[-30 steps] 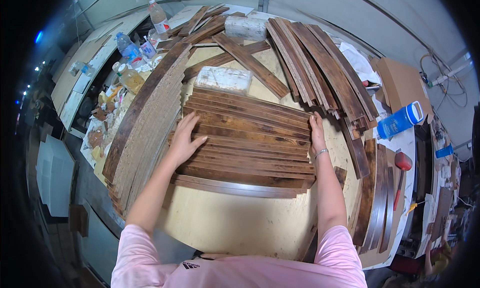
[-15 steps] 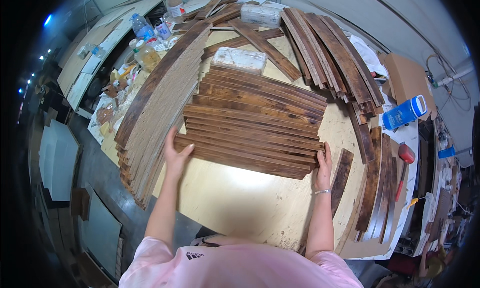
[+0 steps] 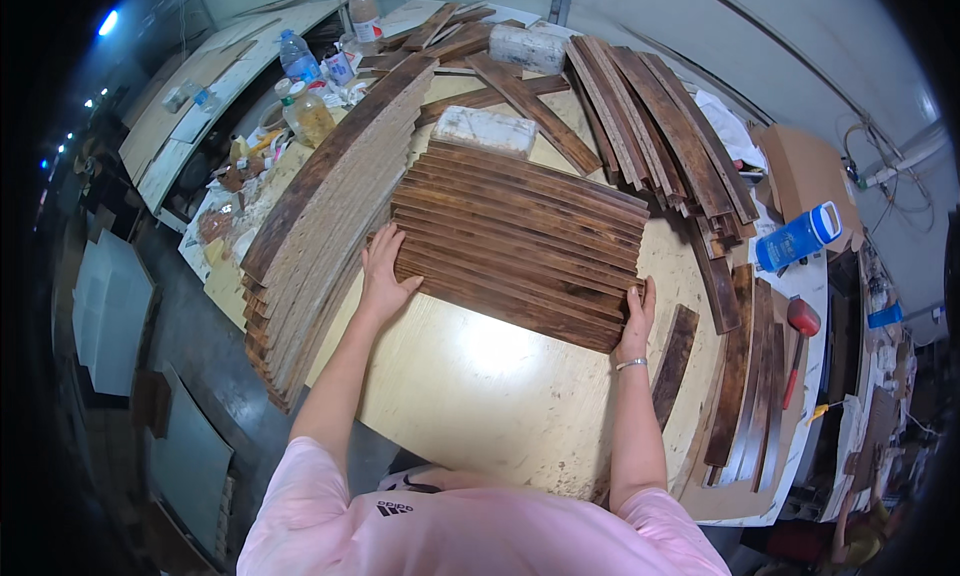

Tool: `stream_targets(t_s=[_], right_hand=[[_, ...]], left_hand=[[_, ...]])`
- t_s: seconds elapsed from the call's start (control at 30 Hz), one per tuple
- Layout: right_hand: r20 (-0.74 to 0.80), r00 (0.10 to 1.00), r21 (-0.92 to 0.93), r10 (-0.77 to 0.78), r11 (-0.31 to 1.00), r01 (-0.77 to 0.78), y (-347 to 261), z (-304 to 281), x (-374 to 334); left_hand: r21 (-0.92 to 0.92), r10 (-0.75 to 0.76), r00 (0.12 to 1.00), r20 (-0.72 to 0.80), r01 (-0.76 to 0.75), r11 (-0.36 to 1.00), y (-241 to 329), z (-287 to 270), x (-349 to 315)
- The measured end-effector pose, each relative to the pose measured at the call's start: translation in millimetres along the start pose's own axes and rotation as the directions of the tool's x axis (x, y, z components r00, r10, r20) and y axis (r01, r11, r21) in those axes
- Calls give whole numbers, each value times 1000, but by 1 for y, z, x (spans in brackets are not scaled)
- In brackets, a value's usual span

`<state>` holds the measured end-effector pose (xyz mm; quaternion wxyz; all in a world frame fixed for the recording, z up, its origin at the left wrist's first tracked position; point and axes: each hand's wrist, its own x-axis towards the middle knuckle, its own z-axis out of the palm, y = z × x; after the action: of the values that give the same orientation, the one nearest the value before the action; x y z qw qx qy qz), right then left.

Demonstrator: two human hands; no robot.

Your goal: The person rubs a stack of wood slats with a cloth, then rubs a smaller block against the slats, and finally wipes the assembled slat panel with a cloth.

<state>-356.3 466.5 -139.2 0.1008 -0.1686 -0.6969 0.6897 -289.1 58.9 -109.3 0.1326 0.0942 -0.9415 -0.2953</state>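
Observation:
A row of dark brown wooden planks [image 3: 515,251], lying overlapped like shingles, spans the middle of the table between my hands. At their left ends lies my left hand [image 3: 385,284], open, its fingers stretched along the ends and its thumb by the nearest plank's edge. My right hand [image 3: 638,314] rests open against the right ends near the front, fingers extended and pointing away from me. Neither hand is wrapped round a plank. The left ends now form a fairly even line, while the right ends are slightly stepped.
Left of the row stands a long stack of planks [image 3: 345,161]. More planks [image 3: 665,126] lie far right, and several [image 3: 745,376] near right beside a red-headed mallet [image 3: 803,318]. A wrapped white block [image 3: 485,129] sits behind the row. A blue bottle [image 3: 798,238] stands at the right edge.
The planks' uneven left ends have come into line. My left hand has moved right and away from me, its fingers now along the ends; the front planks have shifted with it.

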Motion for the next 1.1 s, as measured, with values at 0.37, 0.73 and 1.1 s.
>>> stream_targets(t_s=[0.37,0.73,1.1], right_hand=[[336,941,126,32,989,-78,-88,103,-156],[577,794,-17,193,974,-224,-122,361,-248],[552,826,268,116,913,-307,-117,395,-307]], left_hand=[[-565,-421,815,-399,143,813,-64,-211,-111],[-478,-640,624,448,772,418,-205,-190,-177],[-654,-279,657,700,747,120,-224,-172,-194]])
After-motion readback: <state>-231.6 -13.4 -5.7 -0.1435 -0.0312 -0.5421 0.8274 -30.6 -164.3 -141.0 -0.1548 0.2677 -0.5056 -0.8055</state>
